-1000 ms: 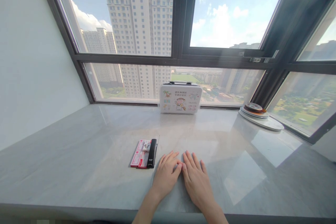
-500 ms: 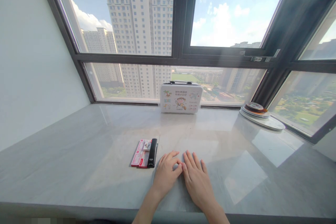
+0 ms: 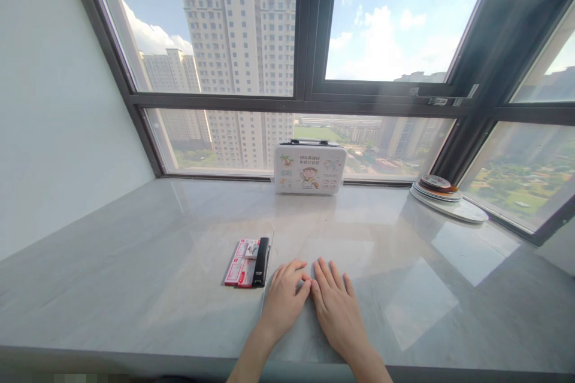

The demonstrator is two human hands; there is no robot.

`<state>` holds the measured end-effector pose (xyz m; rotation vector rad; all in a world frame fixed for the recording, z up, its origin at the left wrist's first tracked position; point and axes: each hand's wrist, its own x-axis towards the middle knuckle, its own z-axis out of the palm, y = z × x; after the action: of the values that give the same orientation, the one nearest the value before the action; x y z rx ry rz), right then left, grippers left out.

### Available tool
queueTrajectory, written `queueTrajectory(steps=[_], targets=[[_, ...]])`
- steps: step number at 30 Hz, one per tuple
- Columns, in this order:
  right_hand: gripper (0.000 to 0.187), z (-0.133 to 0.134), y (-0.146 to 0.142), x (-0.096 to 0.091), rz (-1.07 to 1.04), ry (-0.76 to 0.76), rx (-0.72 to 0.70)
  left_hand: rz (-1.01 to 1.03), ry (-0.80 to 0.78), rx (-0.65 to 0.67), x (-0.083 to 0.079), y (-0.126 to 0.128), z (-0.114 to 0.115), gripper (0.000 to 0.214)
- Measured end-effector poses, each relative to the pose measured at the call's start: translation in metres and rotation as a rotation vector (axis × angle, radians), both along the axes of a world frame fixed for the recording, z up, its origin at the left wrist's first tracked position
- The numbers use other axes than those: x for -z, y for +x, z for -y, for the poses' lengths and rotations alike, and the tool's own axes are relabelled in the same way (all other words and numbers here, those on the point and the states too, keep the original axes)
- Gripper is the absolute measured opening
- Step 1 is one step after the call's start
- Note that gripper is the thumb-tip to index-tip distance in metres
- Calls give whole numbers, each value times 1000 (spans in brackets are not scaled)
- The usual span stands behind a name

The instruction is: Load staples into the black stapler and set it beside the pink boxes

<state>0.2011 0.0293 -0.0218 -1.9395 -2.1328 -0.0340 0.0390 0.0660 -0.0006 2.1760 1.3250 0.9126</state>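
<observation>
- Lying just left of the left hand (image 3: 284, 296) is the black stapler (image 3: 261, 262), alongside red-and-white boxes (image 3: 238, 268);
- left hand rests palm down, fingers loosely curled, nothing visible in its grasp;
- right hand (image 3: 336, 305) lies flat on the countertop (image 3: 179, 299), fingers extended, gripping nothing, farther from the stapler.

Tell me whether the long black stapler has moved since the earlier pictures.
No. The long black stapler lies in the same place on the glossy grey countertop, judged against the straight dark window frame.
</observation>
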Motion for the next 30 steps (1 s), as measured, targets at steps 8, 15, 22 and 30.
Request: queueTrajectory(steps=[8, 15, 22, 30], targets=[[58, -1, -1, 0, 6, 9, -9, 6, 21, -4, -2, 1, 1, 14], [59, 1, -2, -4, -7, -1, 5, 16, 47, -12, -3, 3, 5, 17], [58, 2, -1, -5, -9, 0, 12, 2, 30, 15, -1, 1, 2, 18], [59, 2, -1, -5, -11, -9, 7, 9, 30, 8, -2, 2, 2, 16]])
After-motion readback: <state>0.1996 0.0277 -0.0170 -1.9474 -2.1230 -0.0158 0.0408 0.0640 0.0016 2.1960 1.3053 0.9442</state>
